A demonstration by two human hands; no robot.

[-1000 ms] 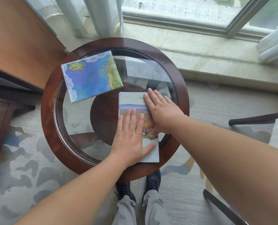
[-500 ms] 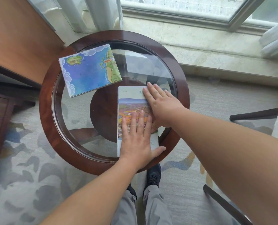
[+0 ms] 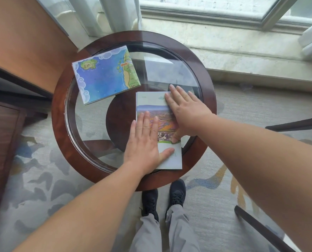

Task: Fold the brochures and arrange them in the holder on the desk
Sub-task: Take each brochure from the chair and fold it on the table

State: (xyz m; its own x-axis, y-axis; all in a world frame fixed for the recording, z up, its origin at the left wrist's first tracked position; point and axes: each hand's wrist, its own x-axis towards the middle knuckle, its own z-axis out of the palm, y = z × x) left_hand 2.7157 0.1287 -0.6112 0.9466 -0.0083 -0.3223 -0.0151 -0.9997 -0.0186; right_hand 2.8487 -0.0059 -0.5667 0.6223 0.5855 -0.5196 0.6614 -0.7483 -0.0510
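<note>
brochure [image 3: 149, 101] | print partly covered, unreadable | map sheet [image 3: 104, 77] | labels blurred

Furnished sitting area, home or hotel type: round glass-topped table [image 3: 60, 124], patterned carpet [image 3: 42, 188], curtains [image 3: 106, 13], stone window sill [image 3: 242, 51].

Your left hand [image 3: 144, 142]: palm down, pressed flat, fingers straight and close together, pointing away from you, thumb splayed right. Your right hand [image 3: 186, 113]: palm down, flat, fingers straight, angled up-left, thumb pointing back toward you. Hands just beside each other. Left forearm [image 3: 97, 197] and right forearm [image 3: 251, 151] bare, outstretched.
</note>
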